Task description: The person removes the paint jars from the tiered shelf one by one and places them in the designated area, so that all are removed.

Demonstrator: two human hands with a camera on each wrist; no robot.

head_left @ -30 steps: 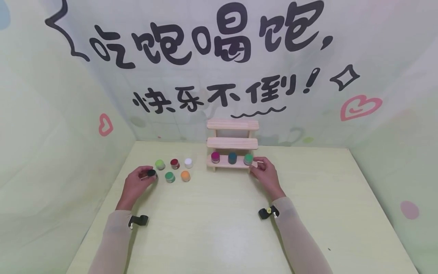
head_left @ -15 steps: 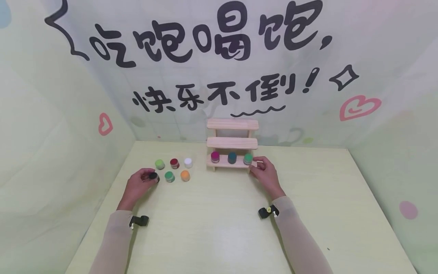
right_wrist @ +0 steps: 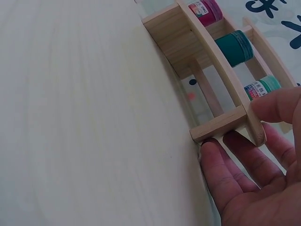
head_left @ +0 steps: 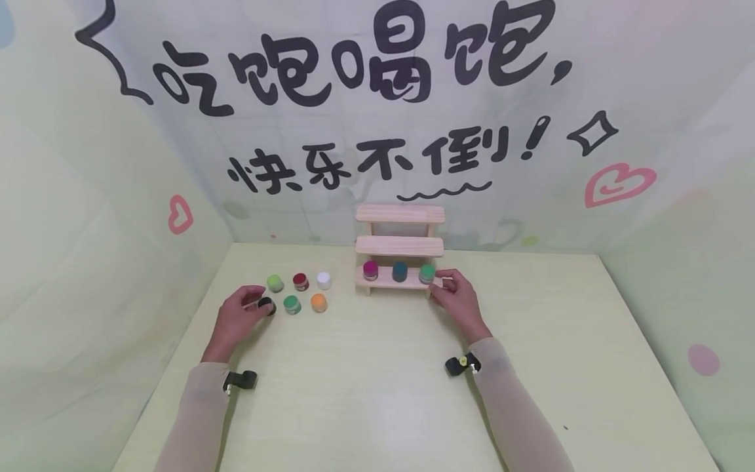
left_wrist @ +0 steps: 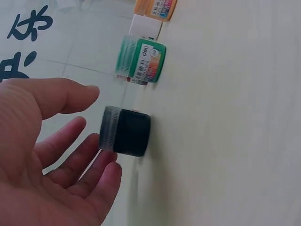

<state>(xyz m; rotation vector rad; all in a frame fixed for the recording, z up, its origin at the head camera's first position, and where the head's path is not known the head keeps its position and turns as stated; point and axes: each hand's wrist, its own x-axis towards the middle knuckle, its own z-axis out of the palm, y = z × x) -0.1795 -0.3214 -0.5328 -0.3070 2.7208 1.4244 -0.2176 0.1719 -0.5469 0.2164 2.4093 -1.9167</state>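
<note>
My left hand (head_left: 236, 321) is spread beside a black-filled paint jar (left_wrist: 126, 132), which stands on the table. In the left wrist view, thumb and fingers are apart, with a gap between the thumb and the jar. My right hand (head_left: 459, 303) grips the right end of a three-tier wooden display shelf (head_left: 400, 246), its thumb on the lowest board and its fingers against the leg in the right wrist view. On that board stand a magenta jar (head_left: 370, 270), a dark teal jar (head_left: 400, 271) and a light green jar (head_left: 427, 273), the last right by my right hand.
Near my left hand stand a lime jar (head_left: 274, 283), a dark red jar (head_left: 301, 282), a white jar (head_left: 324, 280), a green jar (head_left: 291, 304) and an orange jar (head_left: 319, 302). A printed cloth backdrop (head_left: 330, 216) rises behind the table (head_left: 366, 393).
The black jar has shifted slightly right and toward me, and my left fingers have since opened away from it. My right hand has stayed at the shelf's end.
</note>
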